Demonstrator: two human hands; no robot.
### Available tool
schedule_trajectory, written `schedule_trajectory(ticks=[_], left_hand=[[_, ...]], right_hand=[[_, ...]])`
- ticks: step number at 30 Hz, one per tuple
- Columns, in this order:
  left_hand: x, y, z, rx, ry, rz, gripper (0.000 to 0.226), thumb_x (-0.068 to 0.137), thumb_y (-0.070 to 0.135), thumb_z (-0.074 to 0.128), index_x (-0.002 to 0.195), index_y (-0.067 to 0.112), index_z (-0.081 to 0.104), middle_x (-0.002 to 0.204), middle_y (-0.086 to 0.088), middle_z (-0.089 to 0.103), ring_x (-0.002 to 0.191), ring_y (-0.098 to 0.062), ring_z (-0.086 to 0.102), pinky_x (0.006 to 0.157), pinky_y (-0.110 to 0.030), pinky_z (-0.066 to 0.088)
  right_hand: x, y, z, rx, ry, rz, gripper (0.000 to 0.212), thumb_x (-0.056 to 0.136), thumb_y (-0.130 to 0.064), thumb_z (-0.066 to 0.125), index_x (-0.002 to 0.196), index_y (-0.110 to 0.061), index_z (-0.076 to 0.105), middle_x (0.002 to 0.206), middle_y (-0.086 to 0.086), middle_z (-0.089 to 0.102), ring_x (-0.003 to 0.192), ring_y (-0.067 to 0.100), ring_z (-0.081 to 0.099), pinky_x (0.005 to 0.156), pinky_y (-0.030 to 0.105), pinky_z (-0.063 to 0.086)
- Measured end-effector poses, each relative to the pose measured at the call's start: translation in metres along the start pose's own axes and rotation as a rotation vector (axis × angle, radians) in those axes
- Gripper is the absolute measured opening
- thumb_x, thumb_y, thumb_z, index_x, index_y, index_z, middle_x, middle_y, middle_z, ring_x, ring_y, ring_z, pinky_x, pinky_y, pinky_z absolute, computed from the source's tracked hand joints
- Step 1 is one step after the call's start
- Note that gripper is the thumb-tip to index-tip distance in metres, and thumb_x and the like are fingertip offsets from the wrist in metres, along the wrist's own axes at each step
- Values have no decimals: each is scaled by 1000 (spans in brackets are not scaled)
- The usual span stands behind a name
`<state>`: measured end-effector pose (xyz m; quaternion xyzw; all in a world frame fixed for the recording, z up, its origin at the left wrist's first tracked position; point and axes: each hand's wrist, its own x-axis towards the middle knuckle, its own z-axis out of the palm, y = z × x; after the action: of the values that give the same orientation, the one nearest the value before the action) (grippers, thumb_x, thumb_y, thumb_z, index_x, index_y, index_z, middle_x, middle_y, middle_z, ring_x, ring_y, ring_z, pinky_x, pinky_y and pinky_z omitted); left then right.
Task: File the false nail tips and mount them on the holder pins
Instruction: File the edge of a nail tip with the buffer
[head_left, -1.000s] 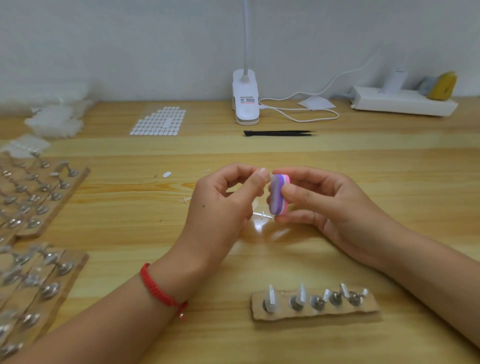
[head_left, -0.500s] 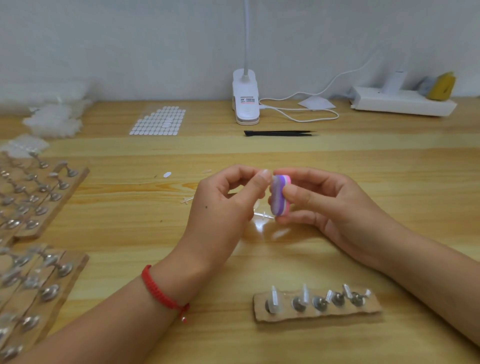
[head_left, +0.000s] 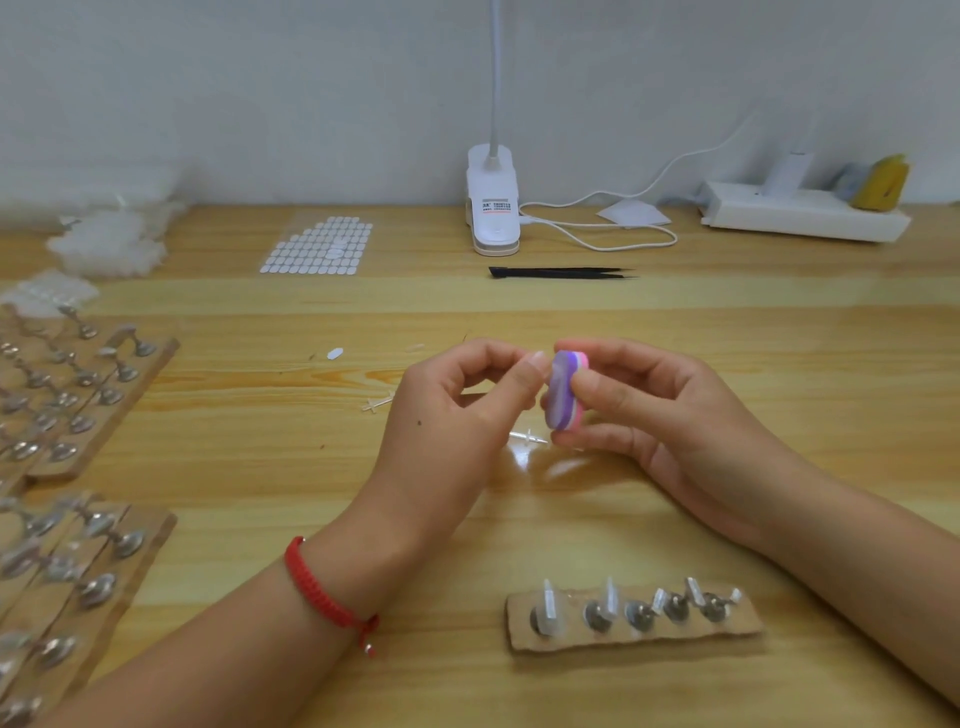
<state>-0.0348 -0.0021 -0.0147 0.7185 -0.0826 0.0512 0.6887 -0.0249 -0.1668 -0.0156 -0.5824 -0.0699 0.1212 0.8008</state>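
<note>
The grainy wooden counter (head_left: 675, 322) spreads under both hands. The right hand (head_left: 660, 415) grips a smooth oval buffer block (head_left: 563, 389), layered purple, white and pink, its long axis nearly upright. The left hand (head_left: 457, 421) pinches thumb to forefinger against the purple face; whether a tip lies between them cannot be told. Nearer the person, a rough cardboard holder strip (head_left: 519, 623) runs left to right. Clear nail tips (head_left: 549, 605) stand on its round metal pins, pointing up, some leaning.
</note>
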Motion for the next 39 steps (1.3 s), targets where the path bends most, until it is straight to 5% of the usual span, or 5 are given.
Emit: schedule_trajectory(ticks=[19,39], left_hand=[[-3,2,1,40,-38,8,20,86,21,65,66,25,65,57,17,54,38,0,35,42,-9,28],[0,1,-1,12,-1,5,19,89,19,62,71,20,65,55,17,53,40,3,47,43,-3,30]], right_hand=[[1,-1,-3,44,32,-5,28,74,-14,67,101,-6,71,87,9,72,79,16,71,65,24,57],[0,-2,-2,7,-19,34,26,74,-12,67,98,-9,76,92,12,73,79,17,71,64,25,57]])
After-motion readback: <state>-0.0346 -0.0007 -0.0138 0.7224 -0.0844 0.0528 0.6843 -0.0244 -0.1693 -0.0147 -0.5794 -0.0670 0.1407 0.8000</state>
